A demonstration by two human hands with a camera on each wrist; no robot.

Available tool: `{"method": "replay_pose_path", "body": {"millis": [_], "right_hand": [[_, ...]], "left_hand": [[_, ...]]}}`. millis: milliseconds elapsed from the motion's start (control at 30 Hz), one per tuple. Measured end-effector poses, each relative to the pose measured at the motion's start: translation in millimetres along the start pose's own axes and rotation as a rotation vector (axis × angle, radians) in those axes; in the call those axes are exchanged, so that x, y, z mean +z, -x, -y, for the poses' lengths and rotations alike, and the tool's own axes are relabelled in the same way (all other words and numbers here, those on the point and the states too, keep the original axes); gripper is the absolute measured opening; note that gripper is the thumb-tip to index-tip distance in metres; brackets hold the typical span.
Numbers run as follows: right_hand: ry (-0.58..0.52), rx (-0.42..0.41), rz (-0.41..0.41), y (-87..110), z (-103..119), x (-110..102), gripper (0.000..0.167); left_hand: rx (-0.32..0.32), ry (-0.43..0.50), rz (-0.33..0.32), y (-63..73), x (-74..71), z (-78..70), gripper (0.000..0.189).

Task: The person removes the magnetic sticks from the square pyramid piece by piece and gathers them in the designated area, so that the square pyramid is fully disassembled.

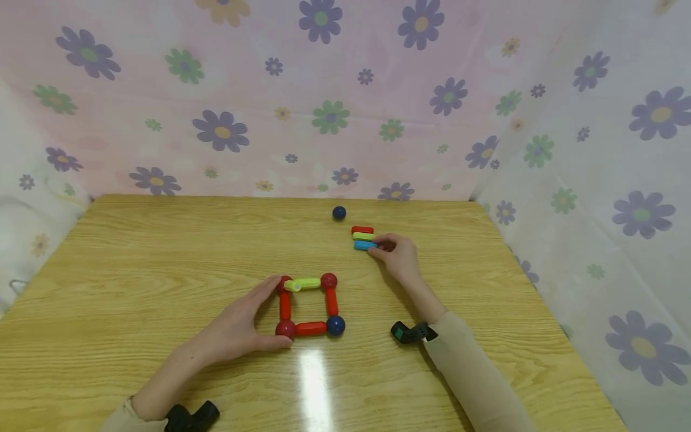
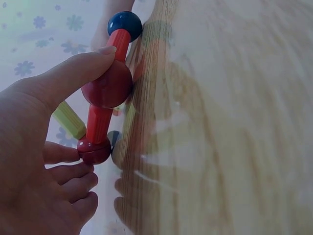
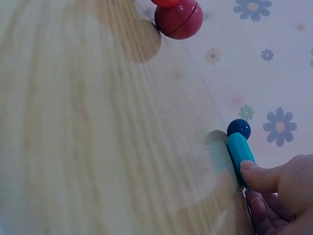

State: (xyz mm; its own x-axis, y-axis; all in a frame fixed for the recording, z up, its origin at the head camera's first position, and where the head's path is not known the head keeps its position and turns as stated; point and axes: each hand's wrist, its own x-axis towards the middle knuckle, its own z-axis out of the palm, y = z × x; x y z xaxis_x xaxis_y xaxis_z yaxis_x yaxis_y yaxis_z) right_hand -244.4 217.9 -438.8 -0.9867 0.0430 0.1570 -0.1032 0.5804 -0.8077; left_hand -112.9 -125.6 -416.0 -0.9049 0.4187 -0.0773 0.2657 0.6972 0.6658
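A square of toy building rods and balls lies on the table in the head view, with red rods (image 1: 311,328) on three sides and a yellow-green rod (image 1: 309,283) at the back. Its corners are red balls (image 1: 329,281) and one dark blue ball (image 1: 336,326). Another yellow-green rod (image 2: 69,120) rises from the back left ball. My left hand (image 1: 229,333) holds the square's left side, thumb on the front red ball (image 2: 108,85), fingers at the back one (image 2: 94,150). Farther back, my right hand (image 1: 398,257) pinches the right end of a blue rod (image 3: 239,152) between thumb and fingers.
Just behind the blue rod lie a yellow-green rod (image 1: 363,236) and a red rod (image 1: 362,230), side by side. A loose dark blue ball (image 1: 339,213) sits near the table's back edge. Flowered cloth (image 1: 356,120) hangs behind the wooden table (image 1: 162,258) and along its sides.
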Motion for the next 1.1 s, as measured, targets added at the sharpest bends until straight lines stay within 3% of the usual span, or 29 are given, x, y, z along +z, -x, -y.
{"method": "replay_pose_path", "body": {"millis": [600,1100], "right_hand": [[0.004,0.042,-0.005,-7.8,1.6,-0.7,0.025],[-0.023,0.020,-0.020,-9.0,0.5,0.0,0.023]], "left_hand": [[-0.005,0.013,0.014,-0.3,0.8,0.3,0.116],[-0.002,0.004,0.000,0.4,0.8,0.6,0.116]]}}
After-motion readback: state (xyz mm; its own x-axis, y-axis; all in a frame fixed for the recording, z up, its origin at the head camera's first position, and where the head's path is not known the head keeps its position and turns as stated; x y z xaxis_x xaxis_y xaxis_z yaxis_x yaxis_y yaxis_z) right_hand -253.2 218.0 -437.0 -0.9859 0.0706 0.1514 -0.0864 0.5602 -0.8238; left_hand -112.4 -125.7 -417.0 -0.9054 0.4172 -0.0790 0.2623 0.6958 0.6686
